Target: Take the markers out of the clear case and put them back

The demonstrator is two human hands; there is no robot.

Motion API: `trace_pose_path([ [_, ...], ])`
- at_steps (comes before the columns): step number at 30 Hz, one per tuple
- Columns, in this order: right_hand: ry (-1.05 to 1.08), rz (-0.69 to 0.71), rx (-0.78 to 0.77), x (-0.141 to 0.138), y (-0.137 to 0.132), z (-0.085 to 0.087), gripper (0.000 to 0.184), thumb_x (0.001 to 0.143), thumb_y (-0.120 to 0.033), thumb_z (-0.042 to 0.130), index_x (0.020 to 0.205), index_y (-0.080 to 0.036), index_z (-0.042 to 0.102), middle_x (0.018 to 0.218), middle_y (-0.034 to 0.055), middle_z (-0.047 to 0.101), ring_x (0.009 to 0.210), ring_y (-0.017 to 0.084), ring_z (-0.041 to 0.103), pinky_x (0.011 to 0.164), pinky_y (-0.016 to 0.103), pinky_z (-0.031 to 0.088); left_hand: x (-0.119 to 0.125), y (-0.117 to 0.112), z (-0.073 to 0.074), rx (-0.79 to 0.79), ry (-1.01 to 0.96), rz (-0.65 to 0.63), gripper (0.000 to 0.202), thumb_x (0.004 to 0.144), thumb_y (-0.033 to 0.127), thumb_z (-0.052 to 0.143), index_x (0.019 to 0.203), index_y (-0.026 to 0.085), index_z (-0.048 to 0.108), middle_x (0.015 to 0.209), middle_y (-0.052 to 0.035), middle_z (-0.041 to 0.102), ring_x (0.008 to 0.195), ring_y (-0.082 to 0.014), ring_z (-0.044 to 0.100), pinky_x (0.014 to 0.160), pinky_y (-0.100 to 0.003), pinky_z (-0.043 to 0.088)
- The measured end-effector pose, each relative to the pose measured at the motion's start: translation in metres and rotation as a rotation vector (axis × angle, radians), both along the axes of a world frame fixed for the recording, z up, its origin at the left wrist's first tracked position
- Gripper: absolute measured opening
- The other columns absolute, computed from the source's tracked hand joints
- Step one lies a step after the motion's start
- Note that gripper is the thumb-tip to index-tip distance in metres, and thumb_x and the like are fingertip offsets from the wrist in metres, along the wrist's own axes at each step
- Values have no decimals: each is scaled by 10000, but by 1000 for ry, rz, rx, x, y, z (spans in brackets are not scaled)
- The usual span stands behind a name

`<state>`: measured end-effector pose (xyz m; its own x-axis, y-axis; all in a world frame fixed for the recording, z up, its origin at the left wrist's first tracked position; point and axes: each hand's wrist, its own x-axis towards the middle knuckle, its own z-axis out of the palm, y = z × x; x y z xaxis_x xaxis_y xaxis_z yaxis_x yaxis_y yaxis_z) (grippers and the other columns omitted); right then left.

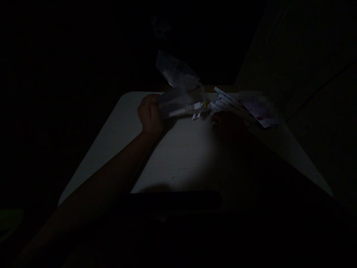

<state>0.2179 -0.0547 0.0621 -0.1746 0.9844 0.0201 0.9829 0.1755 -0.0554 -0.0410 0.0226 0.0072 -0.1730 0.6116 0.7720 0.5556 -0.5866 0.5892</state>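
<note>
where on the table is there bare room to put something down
The near middle of the table is bare, bordered by the left hand, the right hand and the dark strip at the near edge. Left of the left forearm is bare too. The far edge is crowded: clear bag, markers, packet.

On a dim white table (178, 156), the left hand (150, 114) grips a clear bag (178, 91); the right hand (227, 124) rests by markers (227, 101).

you could not read any words or numbers here. the marks on the pens (226, 101) were too small and dark, and the card (260, 111) was blurred.
</note>
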Motion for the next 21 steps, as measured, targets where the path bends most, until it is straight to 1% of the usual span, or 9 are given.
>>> trace_pose_path([
  [3, -1, -17, 12, -1, -2, -1, 361, 920, -244, 508, 1222, -175, 694, 1292, 153, 710, 1190, 311, 664, 965, 433, 538, 2, 0, 0, 7, -20, -11, 658, 978, 688, 273, 887, 182, 684, 883, -79, 708, 898, -220, 684, 805, -411, 522],
  [6, 27, -29, 29, -2, -3, 0, 350, 918, -236, 509, 1203, -182, 703, 1276, 136, 719, 1177, 289, 668, 967, 405, 537, 2, 1, -1, 19, -32, -18, 633, 990, 655, 290, 878, 177, 690, 867, -79, 709, 868, -220, 680, 783, -402, 522],
  [10, 146, -32, 90, 0, -1, 2, 342, 889, -225, 557, 1186, -161, 714, 1231, 147, 729, 1131, 299, 683, 966, 431, 544, 0, 5, -3, 9, -62, -14, 569, 1007, 604, 330, 874, 180, 685, 847, -62, 699, 852, -202, 677, 768, -371, 509],
  [13, 239, -23, 148, 5, 4, 3, 350, 853, -219, 587, 1172, -171, 723, 1181, 128, 743, 1090, 293, 692, 961, 440, 549, 0, 5, -3, 11, -70, -14, 584, 1006, 618, 322, 861, 178, 677, 819, -60, 697, 809, -190, 662, 732, -357, 497],
  [15, 301, 15, 211, 8, 8, 1, 336, 840, -226, 591, 1145, -185, 726, 1113, 108, 754, 1029, 272, 700, 938, 431, 553, 1, 4, -2, 29, -64, -11, 603, 1001, 630, 308, 861, 178, 681, 825, -64, 701, 797, -191, 658, 719, -357, 496],
  [17, 380, 66, 323, 10, 9, -1, 309, 840, -235, 585, 1113, -194, 723, 1048, 93, 754, 960, 242, 701, 907, 408, 554, 2, 2, -1, 30, -60, -11, 592, 1000, 628, 313, 865, 190, 687, 838, -63, 703, 812, -195, 666, 729, -358, 504],
  [19, 444, 119, 452, 11, 8, -1, 283, 856, -247, 570, 1095, -203, 713, 1024, 84, 750, 917, 215, 691, 889, 382, 551, 2, 1, 0, 20, -57, -12, 574, 1002, 621, 323, 867, 202, 691, 852, -61, 702, 842, -201, 675, 757, -360, 516],
  [21, 477, 163, 536, 11, 5, 1, 272, 881, -272, 556, 1103, -211, 701, 1032, 80, 748, 887, 194, 679, 884, 364, 548, 1, 2, -1, 15, -50, -16, 578, 1004, 624, 323, 882, 196, 693, 871, -63, 703, 871, -205, 678, 786, -364, 520],
])
